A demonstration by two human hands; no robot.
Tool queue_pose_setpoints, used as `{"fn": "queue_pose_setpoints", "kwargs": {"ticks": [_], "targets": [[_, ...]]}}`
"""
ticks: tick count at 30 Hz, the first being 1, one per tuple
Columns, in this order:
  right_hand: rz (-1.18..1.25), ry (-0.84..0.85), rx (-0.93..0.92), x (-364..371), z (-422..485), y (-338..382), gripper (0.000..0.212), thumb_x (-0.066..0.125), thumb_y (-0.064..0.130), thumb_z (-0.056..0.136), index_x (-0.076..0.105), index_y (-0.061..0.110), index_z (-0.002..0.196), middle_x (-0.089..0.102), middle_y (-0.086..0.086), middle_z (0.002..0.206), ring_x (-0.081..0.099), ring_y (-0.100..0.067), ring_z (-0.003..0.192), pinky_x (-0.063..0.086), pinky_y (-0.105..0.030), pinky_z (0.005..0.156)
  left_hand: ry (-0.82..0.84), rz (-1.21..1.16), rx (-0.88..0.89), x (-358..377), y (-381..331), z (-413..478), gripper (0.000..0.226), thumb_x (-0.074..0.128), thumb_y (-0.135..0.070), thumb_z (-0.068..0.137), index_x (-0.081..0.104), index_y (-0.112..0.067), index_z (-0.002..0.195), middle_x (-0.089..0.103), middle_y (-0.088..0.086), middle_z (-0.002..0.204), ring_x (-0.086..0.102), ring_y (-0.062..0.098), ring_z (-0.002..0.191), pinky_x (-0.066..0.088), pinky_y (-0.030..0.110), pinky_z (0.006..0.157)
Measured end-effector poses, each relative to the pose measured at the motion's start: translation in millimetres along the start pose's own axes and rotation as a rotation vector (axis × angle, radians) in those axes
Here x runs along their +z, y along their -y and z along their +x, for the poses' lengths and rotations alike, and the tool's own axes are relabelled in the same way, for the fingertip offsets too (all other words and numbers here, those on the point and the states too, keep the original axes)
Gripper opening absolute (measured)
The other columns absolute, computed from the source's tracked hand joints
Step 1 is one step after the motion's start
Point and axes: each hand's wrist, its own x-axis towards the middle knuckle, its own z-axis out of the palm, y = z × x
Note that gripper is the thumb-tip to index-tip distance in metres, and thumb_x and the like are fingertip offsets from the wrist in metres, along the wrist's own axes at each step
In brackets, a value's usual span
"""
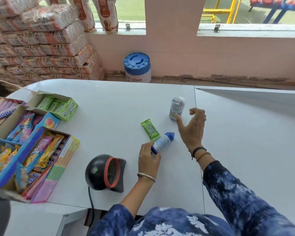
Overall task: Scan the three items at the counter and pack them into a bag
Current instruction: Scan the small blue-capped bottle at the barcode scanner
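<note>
On the white counter [109, 116] lie three items. A white tube with a blue cap [163, 142] is tilted just above the counter, and my left hand [148, 159] grips its lower end. A green gum pack [150, 131] lies flat just behind the tube. A small clear jar of cotton buds [177, 108] stands upright farther back. My right hand [192, 128] hovers with fingers spread right beside the jar, its thumb tip near the jar's base. A black scanner with a red ring [106, 172] sits near the front edge, left of my left hand.
Open display boxes of sweets [29, 150] and a green gum box [58, 106] fill the counter's left side. A blue-lidded tub [137, 67] stands on the floor behind the counter. Stacked sacks [41, 45] rise at back left. No bag is in view.
</note>
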Motion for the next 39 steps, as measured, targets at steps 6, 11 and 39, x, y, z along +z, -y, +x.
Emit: {"fn": "queue_pose_setpoints", "kwargs": {"ticks": [6,11,39], "targets": [[0.462,0.462,0.439,-8.1,-58.2,1.2,0.03,0.052,0.034,0.093,0.046,0.013,0.112,0.06,-0.006,0.105,0.059,-0.014,0.083,0.048,-0.02,0.069,-0.033,-0.367,-0.299,-7.6,-22.5,-19.5,0.034,0.071,-0.02,0.079,0.062,-0.007,0.11,0.067,0.007,0.097,0.062,0.013,0.082,0.047,0.002,0.061],[0.903,0.761,0.545,-24.1,-50.0,21.9,0.018,0.045,0.02,0.097,0.059,0.016,0.109,0.064,-0.006,0.101,0.062,-0.019,0.093,0.059,-0.026,0.075,-0.03,-0.503,-0.244,-15.6,-50.3,-43.6,0.04,0.074,-0.022,0.076,0.054,-0.013,0.11,0.065,0.006,0.1,0.065,0.013,0.083,0.051,0.005,0.064],[0.641,0.671,0.236,-23.0,-91.3,79.0,0.031,0.07,0.018,0.082,0.054,0.01,0.108,0.069,-0.004,0.097,0.068,-0.025,0.092,0.06,-0.033,0.075,-0.224,-1.542,-0.611,-53.7,-41.3,-72.6,0.034,0.047,-0.006,0.093,0.048,0.004,0.126,0.059,0.013,0.109,0.06,0.017,0.093,0.057,0.017,0.076]]}}
